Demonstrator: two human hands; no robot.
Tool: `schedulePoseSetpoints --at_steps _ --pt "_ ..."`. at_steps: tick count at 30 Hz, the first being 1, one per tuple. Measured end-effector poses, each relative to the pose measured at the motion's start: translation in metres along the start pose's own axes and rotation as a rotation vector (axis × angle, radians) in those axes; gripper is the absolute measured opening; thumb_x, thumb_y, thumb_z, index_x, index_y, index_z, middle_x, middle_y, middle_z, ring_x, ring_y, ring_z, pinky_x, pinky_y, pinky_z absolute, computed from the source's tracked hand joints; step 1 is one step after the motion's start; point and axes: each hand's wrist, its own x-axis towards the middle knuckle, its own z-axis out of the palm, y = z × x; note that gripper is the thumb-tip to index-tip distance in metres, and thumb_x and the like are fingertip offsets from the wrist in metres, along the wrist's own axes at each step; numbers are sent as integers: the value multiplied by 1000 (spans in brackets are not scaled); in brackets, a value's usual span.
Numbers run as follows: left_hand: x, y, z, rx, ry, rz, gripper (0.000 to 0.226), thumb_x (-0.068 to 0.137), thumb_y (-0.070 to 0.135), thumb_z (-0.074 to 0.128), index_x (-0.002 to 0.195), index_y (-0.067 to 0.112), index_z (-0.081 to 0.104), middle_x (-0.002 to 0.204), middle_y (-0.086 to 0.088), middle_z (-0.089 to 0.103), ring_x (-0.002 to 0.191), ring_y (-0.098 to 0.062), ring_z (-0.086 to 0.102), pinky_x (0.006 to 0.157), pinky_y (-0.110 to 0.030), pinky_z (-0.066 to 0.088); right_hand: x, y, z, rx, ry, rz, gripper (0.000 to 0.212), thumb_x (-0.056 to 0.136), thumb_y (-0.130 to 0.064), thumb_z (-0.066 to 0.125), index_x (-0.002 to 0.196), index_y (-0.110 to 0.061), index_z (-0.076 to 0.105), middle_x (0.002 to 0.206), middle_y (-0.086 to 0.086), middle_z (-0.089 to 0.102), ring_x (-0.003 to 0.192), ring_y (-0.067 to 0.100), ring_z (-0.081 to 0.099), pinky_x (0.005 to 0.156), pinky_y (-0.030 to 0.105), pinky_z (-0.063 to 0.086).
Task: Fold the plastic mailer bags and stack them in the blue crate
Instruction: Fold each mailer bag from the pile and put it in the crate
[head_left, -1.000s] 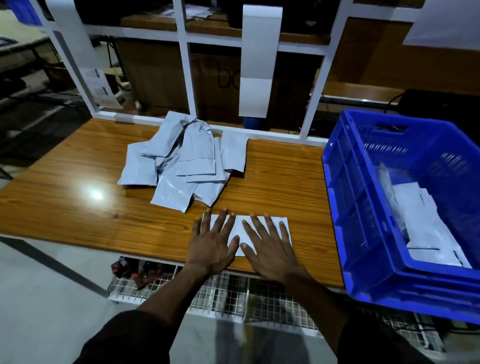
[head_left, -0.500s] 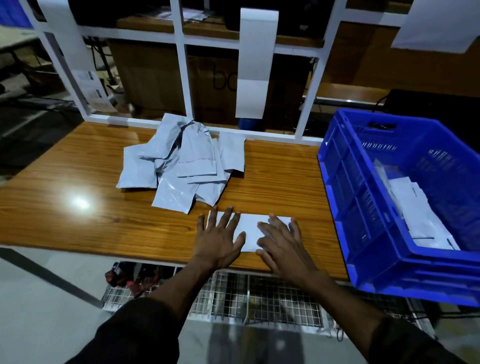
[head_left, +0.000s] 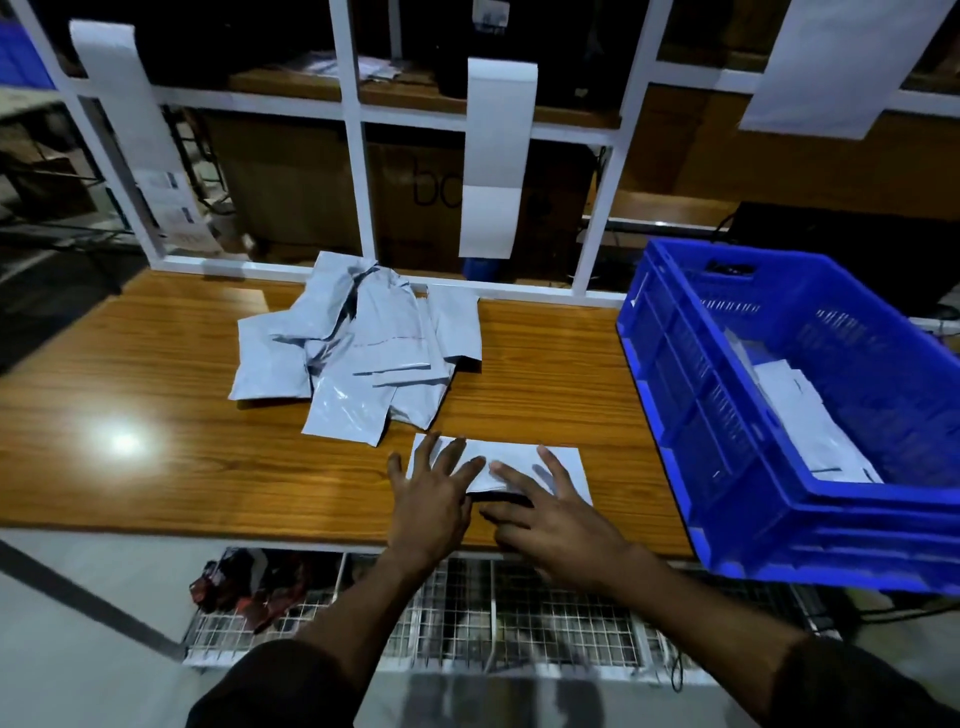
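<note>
- My left hand (head_left: 434, 499) lies flat, fingers spread and straight, on the left part of the white mailer bag (head_left: 563, 462) at the near edge of the wooden table (head_left: 156, 415).
- My right hand (head_left: 558, 519) rests just beside it on the same bag, fingers mostly straight. The thumb sits at the bag's near edge, which looks slightly lifted, with a dark gap under it; I cannot tell whether the thumb is beneath it.
- The two hands are close together, nearly touching.
- Beyond my left hand, a loose pile of grey mailer bags (head_left: 358, 348) lies on the table.
- To the right of my right hand stands the blue crate (head_left: 737, 493), with folded bags (head_left: 800, 415) inside it.
</note>
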Motion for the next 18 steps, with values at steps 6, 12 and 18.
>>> schedulePoseSetpoints --at_steps 6,12,18 --pt "0 0 -1 -221 171 -30 68 89 30 74 149 27 44 165 -10 27 144 -40 30 107 -63 38 24 21 -11 -22 -89 136 16 96 -25 52 99 -18 66 124 1 65 117 37 61 71 45 57" --pt "5 5 0 -318 168 -169 83 96 43 58 161 14 16 167 -14 18 147 -34 28 116 -54 28 11 67 -60 216 48 341 31 92 -15 54 122 -17 64 126 2 65 102 24 67 76 41 58" --pt "12 24 11 -38 -73 -116 78 91 65 20 151 19 42 162 -11 35 147 -35 31 115 -65 23 -8 110 -109 356 401 564 35 87 7 66 120 -6 70 120 10 71 104 22 70 92 15 48"
